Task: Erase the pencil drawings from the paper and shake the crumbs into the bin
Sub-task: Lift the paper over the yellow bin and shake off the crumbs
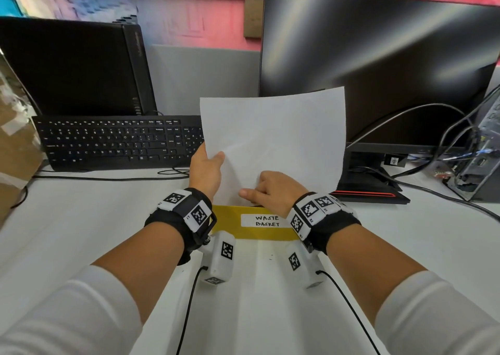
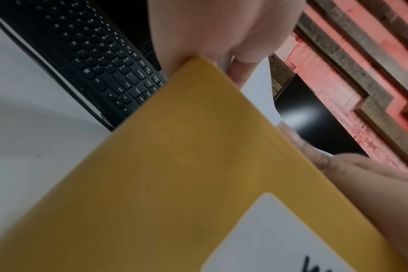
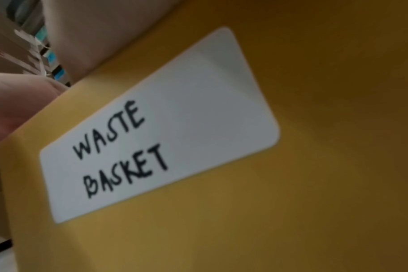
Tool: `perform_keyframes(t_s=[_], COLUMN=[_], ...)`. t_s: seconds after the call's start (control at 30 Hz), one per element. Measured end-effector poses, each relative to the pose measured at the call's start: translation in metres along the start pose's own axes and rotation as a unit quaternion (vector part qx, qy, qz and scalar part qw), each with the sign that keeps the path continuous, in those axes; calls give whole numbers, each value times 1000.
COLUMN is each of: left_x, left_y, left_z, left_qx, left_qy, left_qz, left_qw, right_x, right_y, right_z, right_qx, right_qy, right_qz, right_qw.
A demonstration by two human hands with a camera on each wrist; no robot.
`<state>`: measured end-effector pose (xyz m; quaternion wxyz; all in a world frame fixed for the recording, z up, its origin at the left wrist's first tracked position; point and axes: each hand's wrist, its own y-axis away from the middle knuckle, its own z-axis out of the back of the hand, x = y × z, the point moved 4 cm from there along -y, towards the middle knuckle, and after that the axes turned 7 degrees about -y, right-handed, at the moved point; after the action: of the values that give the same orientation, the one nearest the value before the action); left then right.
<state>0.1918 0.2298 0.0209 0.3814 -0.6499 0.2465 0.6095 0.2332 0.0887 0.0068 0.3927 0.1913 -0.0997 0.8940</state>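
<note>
**Paper over the bin**

The left hand point(image 1: 207, 172) and right hand point(image 1: 273, 189) are each pinching the one paper point(image 1: 273, 138), holding it up over the one yellow bin point(image 1: 227, 219) on the table point(image 1: 81, 233). No drawings are showing, so the erasing looks done. Only the shaking seems left. No eraser is showing.

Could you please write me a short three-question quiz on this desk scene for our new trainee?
1. True or false: the paper lies flat on the desk.
2. What is written on the yellow bin's label?
3. Which hand holds the paper's left edge: A) left hand, B) right hand?

Key:
1. False; both hands hold it up, tilted, over the bin.
2. WASTE BASKET.
3. A; the right hand grips its lower edge.
</note>
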Motion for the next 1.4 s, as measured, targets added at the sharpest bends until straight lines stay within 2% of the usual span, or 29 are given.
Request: perform_keyframes(t_s=[0.17,0.33,0.4,0.53,0.6,0.7,0.87,0.93,1.0,1.07,1.3,1.4], left_x=[0,-1,-2,-4,-7,-10,-11,-9,-9,-10,-10,-8], left_y=[0,1,1,2,3,4,3,3,3,4,2,0], left_z=[1,1,3,5,5,4,6,8,10,9,9,12], left_qx=[1,4,1,6,10,14,5,-5,-11,-7,-13,-17], left_qy=[7,4,4,4,-2,-9,8,26,46,55,62,66], left_qz=[5,4,2,-3,-8,-22,-14,-7,-4,-12,-19,-22], left_qw=[1000,1000,1000,1000,1000,1000,1000,1000,999,998,998,997], right_x=[8,2,0,0,0,1,4,-4,-15,-19,-17,-23], right_y=[7,7,7,9,8,9,15,12,6,1,7,6], right_z=[6,1,4,14,14,9,19,22,21,19,25,27], right_qx=[-30,12,-19,-167,-155,-96,-213,-223,-192,-164,-250,-226], right_qy=[39,13,23,100,119,76,123,133,112,71,123,135], right_qz=[36,-33,-45,-3,5,-39,-24,-75,-154,-202,-184,-234], right_qw=[998,999,999,981,981,992,969,963,963,963,943,936])
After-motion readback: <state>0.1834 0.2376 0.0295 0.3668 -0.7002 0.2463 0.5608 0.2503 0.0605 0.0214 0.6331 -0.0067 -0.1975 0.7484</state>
